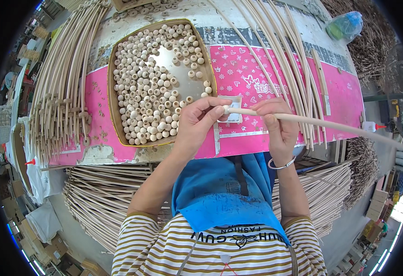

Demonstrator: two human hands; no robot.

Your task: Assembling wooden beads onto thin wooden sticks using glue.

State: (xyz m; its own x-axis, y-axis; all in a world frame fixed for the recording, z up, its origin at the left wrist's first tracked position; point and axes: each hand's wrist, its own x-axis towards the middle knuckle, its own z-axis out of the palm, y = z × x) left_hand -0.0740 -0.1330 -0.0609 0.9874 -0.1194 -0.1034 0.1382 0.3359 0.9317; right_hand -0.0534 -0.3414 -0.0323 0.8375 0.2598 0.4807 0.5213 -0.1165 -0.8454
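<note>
A long pale wooden stick (pixel 330 123) reaches from the middle out to the right, where its far end blurs. Thumb and fingers of my right hand (pixel 282 131) are closed round it. My left hand (pixel 198 120) pinches a small wooden bead (pixel 227 109) at the stick's left end; the fingers partly cover it. Just behind and below that end sits a small white dish (pixel 235 117), partly hidden. Left of my left hand, a shallow tray with a yellowish rim (pixel 214 76) holds many round wooden beads with holes (pixel 141 92).
Bundled sticks with knobbed ends (pixel 68 87) lie at the table's left. Bare sticks (pixel 298 69) lie at right, beside a flat wooden strip (pixel 321 80). A white bottle with a red tip (pixel 371 126) is near the right edge. More sticks (pixel 105 193) are stacked below the table.
</note>
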